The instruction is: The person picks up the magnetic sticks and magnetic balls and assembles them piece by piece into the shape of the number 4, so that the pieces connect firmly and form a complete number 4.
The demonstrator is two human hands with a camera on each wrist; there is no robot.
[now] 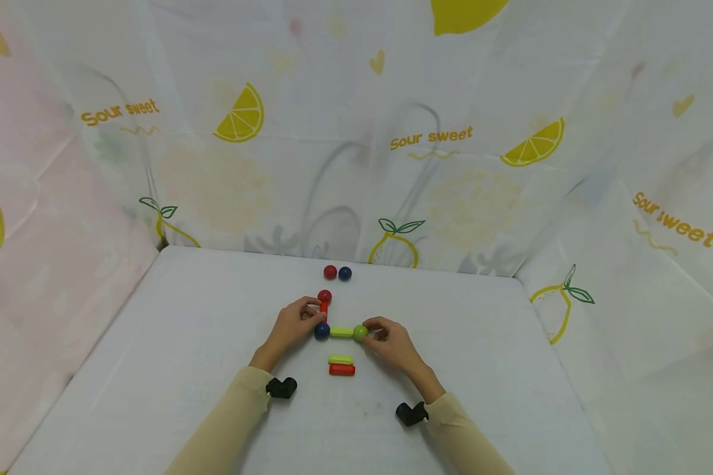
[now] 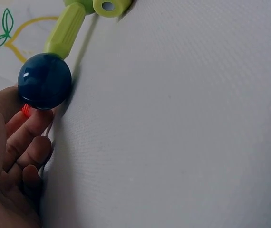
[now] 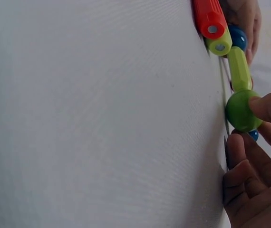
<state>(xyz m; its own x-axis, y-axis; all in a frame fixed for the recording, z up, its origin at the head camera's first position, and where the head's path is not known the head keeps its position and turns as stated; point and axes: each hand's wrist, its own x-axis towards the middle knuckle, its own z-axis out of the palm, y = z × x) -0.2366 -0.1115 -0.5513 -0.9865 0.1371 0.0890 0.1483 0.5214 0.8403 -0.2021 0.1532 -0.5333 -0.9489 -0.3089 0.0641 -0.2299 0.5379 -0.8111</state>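
Observation:
Magnetic rods and balls form an L on the white table. A red rod (image 1: 323,308) joins a red ball (image 1: 325,296) to a dark blue ball (image 1: 322,331); a yellow-green rod (image 1: 341,332) runs from the blue ball to a green ball (image 1: 360,332). My left hand (image 1: 292,326) pinches the red rod close to the blue ball, whose bulk partly hides the grip in the left wrist view. With thumb and fingertips, my right hand (image 1: 394,344) holds the green ball (image 3: 242,111) at the other end.
Nearer me lie a loose yellow-green rod (image 1: 340,359) and a loose red rod (image 1: 341,370), side by side. Behind the L sit another red ball (image 1: 330,272) and another blue ball (image 1: 345,273). Lemon-printed cloth (image 1: 309,191) encloses the table's back and sides.

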